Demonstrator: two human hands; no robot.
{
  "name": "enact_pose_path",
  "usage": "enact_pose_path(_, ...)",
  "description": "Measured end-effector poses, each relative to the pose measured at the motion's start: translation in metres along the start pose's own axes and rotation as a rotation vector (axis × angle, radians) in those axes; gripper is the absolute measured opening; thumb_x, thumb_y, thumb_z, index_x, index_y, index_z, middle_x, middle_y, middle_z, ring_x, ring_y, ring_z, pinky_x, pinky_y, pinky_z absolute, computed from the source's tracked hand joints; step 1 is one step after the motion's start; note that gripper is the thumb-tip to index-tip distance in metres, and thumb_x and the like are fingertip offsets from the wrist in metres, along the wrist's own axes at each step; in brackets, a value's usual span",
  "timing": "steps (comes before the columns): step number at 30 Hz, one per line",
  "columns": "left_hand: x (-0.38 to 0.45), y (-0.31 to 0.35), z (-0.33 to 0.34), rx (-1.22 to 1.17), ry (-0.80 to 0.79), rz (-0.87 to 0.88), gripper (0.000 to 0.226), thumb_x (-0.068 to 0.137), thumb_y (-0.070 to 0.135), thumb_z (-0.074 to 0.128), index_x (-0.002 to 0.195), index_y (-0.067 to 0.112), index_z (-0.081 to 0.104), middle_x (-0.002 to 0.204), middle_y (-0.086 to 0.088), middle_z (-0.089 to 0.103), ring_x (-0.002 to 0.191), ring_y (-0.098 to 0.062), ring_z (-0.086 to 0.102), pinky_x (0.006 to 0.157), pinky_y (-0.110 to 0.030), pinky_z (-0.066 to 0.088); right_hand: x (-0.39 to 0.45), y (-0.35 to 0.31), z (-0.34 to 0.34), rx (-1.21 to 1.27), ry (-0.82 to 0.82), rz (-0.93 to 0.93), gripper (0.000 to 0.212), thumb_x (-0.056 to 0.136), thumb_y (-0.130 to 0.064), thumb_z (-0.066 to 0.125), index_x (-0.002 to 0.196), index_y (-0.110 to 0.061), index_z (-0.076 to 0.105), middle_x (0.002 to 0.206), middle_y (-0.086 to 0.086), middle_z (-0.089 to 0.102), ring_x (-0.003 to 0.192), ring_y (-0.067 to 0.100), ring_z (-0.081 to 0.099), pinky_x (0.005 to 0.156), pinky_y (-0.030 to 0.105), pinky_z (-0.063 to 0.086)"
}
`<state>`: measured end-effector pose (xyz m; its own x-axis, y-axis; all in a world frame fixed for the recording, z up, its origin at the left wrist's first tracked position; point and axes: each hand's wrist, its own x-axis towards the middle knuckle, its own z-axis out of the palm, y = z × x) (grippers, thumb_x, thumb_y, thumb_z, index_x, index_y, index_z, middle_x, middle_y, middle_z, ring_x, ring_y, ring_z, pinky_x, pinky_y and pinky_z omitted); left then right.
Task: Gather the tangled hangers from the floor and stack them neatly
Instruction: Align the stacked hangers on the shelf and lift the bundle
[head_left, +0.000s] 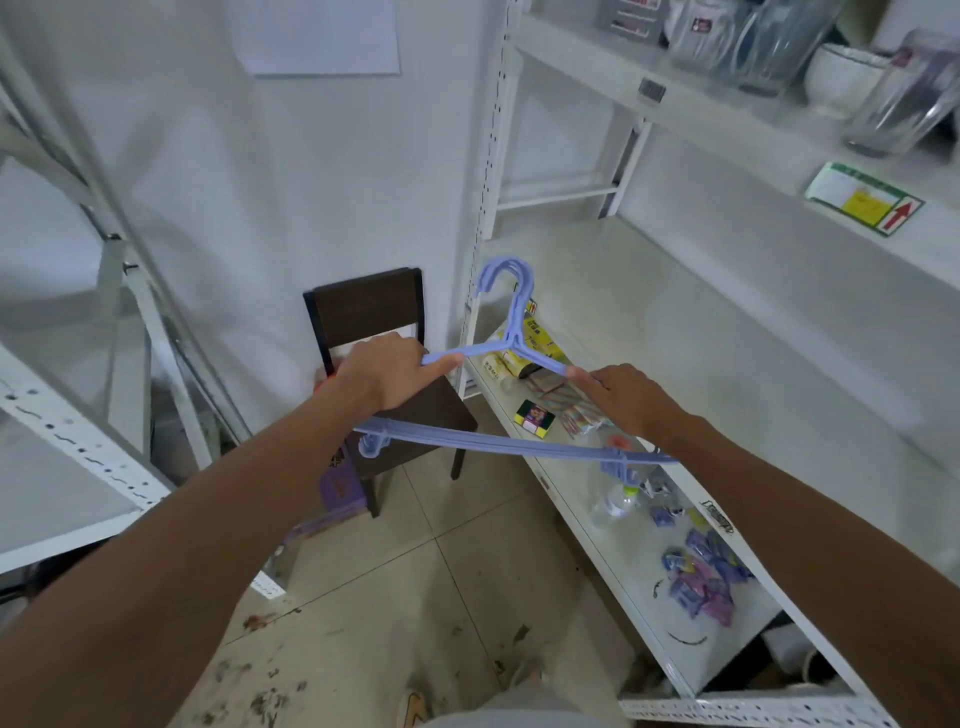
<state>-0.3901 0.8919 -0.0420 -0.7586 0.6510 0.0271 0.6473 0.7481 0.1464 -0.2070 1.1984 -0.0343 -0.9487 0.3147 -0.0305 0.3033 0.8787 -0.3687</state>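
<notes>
Now, step in hand: a bundle of blue hangers (511, 332) is held up in the air over the chair (395, 364) and beside the low shelf (597, 322); it seems the hangers are being lined up into one stack.
Left hand (387, 376): its fingers are curled round the left shoulder of the bundle.
Right hand (626, 397): the right shoulder is pinched between thumb and fingers.
Hangers: the hooks are pointed upward and lie close together; the bottom bars fan apart a little.
How to do it well: the shoulders should be pressed together evenly from both sides, so that the bars close into one line.
Care: the hooks should be kept facing one way, otherwise they can be tangled again.
Place: it cannot be told where the stack is to be laid.
</notes>
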Motion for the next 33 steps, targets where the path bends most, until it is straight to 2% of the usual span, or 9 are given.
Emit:
enact_pose_path(3,-0.001,-0.004,0.005,-0.033,-0.009,-0.007,0.102,0.075,0.099,0.004,0.07,0.018,0.067,0.066,-0.002,0.061,0.06,-0.018,0.057,0.06,-0.037,0.049,0.001,-0.003,0.002,0.008,-0.009,0.012,0.072,0.088,-0.089,0.03,0.053,-0.027,0.024,0.037,-0.008,0.033,0.045,0.011,0.027,0.053,0.032,0.026)
enact_pose_path(8,0.006,-0.009,0.013,-0.056,0.007,-0.008,0.097,0.074,0.1,0.005,0.066,0.021,0.062,0.063,0.0,0.06,0.057,-0.016,0.057,0.055,-0.032,0.041,0.009,-0.005,0.003,0.024,-0.023,0.034,0.072,0.094,-0.08,0.035,0.046,-0.027,0.033,0.038,-0.015,0.043,0.044,0.008,0.031,0.053,0.028,0.028)
enact_pose_path(13,0.024,-0.006,0.017,-0.045,-0.011,-0.002,0.102,0.072,0.1,0.003,0.067,0.02,0.064,0.063,-0.001,0.06,0.058,-0.016,0.058,0.055,-0.032,0.04,0.022,0.003,0.004,0.042,-0.025,0.043,0.069,0.094,-0.079,0.037,0.052,-0.025,0.026,0.042,-0.006,0.03,0.046,0.01,0.03,0.054,0.029,0.029)
enact_pose_path(17,0.049,0.001,0.017,-0.024,-0.032,0.005,0.103,0.072,0.099,0.002,0.071,0.018,0.066,0.066,-0.001,0.06,0.059,-0.015,0.057,0.055,-0.032,0.038,0.039,0.019,0.003,0.058,-0.036,0.048,0.074,0.093,-0.082,0.034,0.046,-0.026,0.033,0.038,-0.008,0.035,0.044,0.008,0.032,0.053,0.028,0.029)
enact_pose_path(20,0.074,0.007,0.019,0.009,-0.056,-0.005,0.1,0.076,0.097,0.005,0.077,0.019,0.067,0.071,-0.001,0.059,0.061,-0.014,0.055,0.054,-0.032,0.037,0.058,0.033,0.001,0.086,-0.042,0.044,0.07,0.092,-0.082,0.035,0.052,-0.026,0.025,0.036,-0.008,0.033,0.043,0.008,0.027,0.052,0.027,0.027)
enact_pose_path(22,0.09,0.012,0.02,0.026,-0.076,0.004,0.099,0.079,0.095,0.008,0.079,0.017,0.069,0.071,-0.001,0.06,0.061,-0.014,0.056,0.054,-0.031,0.038,0.067,0.042,0.0,0.09,-0.049,0.047,0.07,0.09,-0.082,0.033,0.05,-0.026,0.027,0.036,-0.008,0.032,0.043,0.008,0.027,0.052,0.027,0.027)
enact_pose_path(24,0.107,0.017,0.02,0.043,-0.072,0.02,0.1,0.081,0.094,0.009,0.077,0.014,0.069,0.068,-0.002,0.061,0.058,-0.015,0.057,0.051,-0.03,0.037,0.077,0.052,-0.001,0.111,-0.048,0.056,0.071,0.09,-0.08,0.033,0.045,-0.026,0.033,0.036,-0.007,0.034,0.042,0.007,0.028,0.05,0.026,0.027)
enact_pose_path(27,0.132,0.026,0.024,0.058,-0.063,0.035,0.102,0.08,0.095,0.008,0.072,0.012,0.067,0.065,-0.003,0.061,0.056,-0.016,0.057,0.05,-0.029,0.038,0.091,0.067,-0.002,0.121,-0.058,0.06,0.066,0.092,-0.076,0.032,0.05,-0.026,0.03,0.037,-0.007,0.033,0.039,0.004,0.03,0.049,0.023,0.026)
enact_pose_path(33,0.168,0.033,0.048,0.04,-0.072,0.04,0.096,0.082,0.094,0.011,0.07,0.016,0.065,0.062,0.0,0.06,0.056,-0.013,0.056,0.049,-0.028,0.033,0.123,0.098,0.003,0.088,-0.078,0.057,0.066,0.099,-0.068,0.035,0.06,-0.016,0.03,0.05,0.0,0.028,0.047,0.014,0.029,0.053,0.03,0.026)
